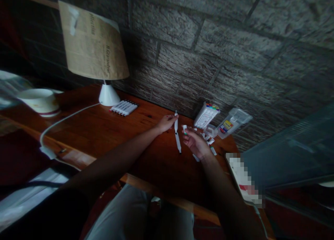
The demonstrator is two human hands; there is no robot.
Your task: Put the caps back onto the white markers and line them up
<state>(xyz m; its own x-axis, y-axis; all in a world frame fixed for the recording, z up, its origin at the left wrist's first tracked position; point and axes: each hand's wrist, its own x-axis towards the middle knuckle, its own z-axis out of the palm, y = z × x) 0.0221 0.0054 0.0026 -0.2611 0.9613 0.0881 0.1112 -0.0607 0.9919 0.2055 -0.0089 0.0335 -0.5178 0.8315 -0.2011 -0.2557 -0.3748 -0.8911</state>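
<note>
- One white cup (39,100), dark red band near its base, stands at the far left end of my wooden bench (146,142).
- White cable (65,117): runs from the lamp base leftward and down over the front edge of the bench.
- Lamp (94,46): printed brown paper shade, white conical base, set toward the rear.
- Row of markers (124,107): white barrels side by side, flat on the bench, just beside the lamp base.
- My left grip (167,123): pinching a white marker (176,124), which points lengthwise away from me.
- Slim white piece (178,144): continues from the near end of that marker, with a dark tip toward me. I cannot tell whether the two are joined.
- My right grip (196,141): fingers curled, pinching a small white cap (184,128) with a green edge, just beside the marker.
- Loose white pieces (211,141): scattered behind and beside my right grip, some with green ends.
- Marker case (205,117): upright near the brick wall (182,59), multicoloured ends at its top.
- Clear plastic box (232,123): yellow and blue label, right of the case.
- Flat device (243,179): at the right end of the bench, face pixelated, cable at its near end.
</note>
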